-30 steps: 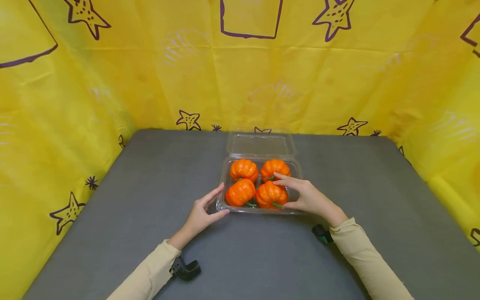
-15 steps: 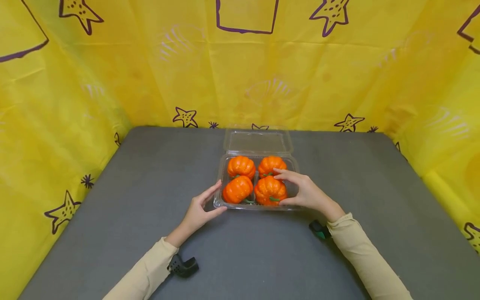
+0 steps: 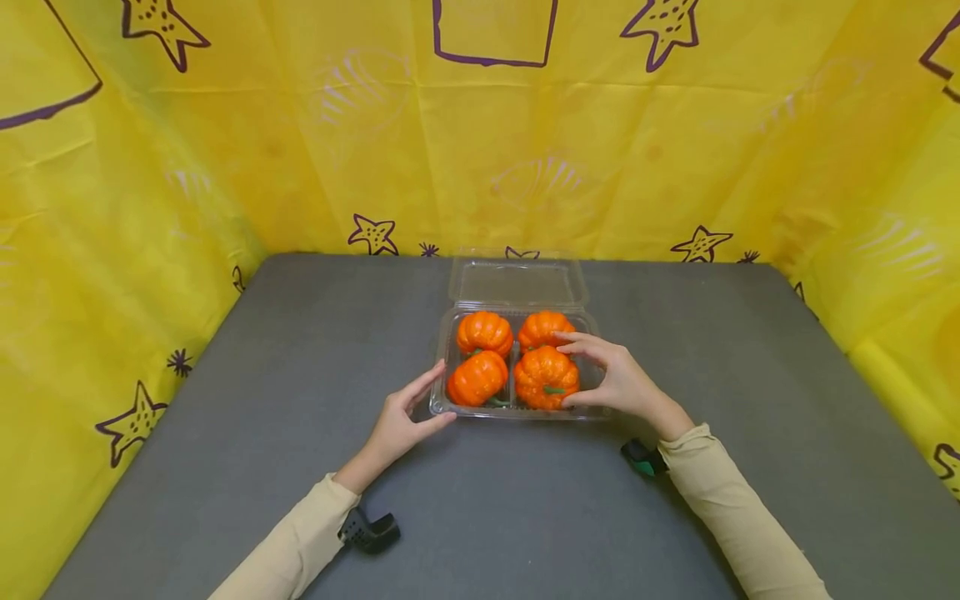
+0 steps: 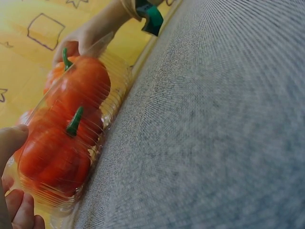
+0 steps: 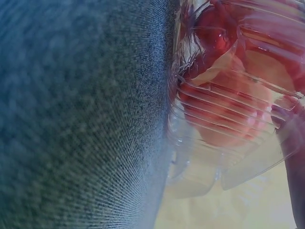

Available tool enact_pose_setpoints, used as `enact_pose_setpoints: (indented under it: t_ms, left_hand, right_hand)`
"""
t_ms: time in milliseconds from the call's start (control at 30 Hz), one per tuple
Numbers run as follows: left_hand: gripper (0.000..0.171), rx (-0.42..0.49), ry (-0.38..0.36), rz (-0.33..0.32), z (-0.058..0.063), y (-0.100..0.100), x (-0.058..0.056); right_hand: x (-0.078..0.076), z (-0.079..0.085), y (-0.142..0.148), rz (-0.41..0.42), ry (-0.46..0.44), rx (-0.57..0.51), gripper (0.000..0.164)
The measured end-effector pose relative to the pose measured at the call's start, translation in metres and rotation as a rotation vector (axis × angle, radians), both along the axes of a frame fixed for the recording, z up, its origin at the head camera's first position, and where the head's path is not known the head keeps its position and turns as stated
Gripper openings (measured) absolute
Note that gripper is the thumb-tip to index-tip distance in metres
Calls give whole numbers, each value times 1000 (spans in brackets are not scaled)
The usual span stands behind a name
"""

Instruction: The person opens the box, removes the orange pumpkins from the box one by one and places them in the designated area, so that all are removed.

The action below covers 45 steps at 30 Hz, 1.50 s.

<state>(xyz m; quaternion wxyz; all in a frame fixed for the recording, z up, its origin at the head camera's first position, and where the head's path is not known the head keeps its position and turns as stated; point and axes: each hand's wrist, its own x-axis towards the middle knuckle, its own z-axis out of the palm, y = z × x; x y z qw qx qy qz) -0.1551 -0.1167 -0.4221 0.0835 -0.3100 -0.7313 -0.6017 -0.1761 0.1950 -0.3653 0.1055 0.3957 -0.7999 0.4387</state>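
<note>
A hinged clear plastic container stands on the grey table, its lid laid open toward the back. Inside sit several orange toy pumpkins with green stems. My right hand grips the front-right pumpkin, thumb at its near side and fingers over its far side. Those fingertips also lie in front of the back-right pumpkin. At the container's front-left corner my left hand holds the wall, beside the tilted front-left pumpkin. The back-left pumpkin stands untouched. In the right wrist view the plastic wall blurs the pumpkins.
The grey table spreads around the container on all sides. Yellow cloth with star drawings hangs behind and at both sides. Each wrist carries a dark camera mount, the left one low over the table.
The front-right pumpkin has shifted slightly back and right, and its stem has turned up away from the front wall. My right hand moved with it. My left hand stays at the corner.
</note>
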Motion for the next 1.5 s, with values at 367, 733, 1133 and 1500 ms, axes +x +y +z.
enact_pose_setpoints:
  t_ms: [367, 733, 1133, 1500]
  left_hand:
    - [62, 0, -18, -10, 0, 0, -1]
    - [62, 5, 19, -12, 0, 0, 0]
    - [65, 32, 34, -27, -25, -5, -11]
    - [62, 17, 7, -22, 0, 0, 1]
  right_hand:
    - [-8, -19, 6, 47, -259, -172, 51]
    - [-9, -19, 9, -20, -299, -180, 71]
    - [-11, -22, 14, -104, -366, -263, 60]
    - [-11, -20, 19, -168, -348, -464, 58]
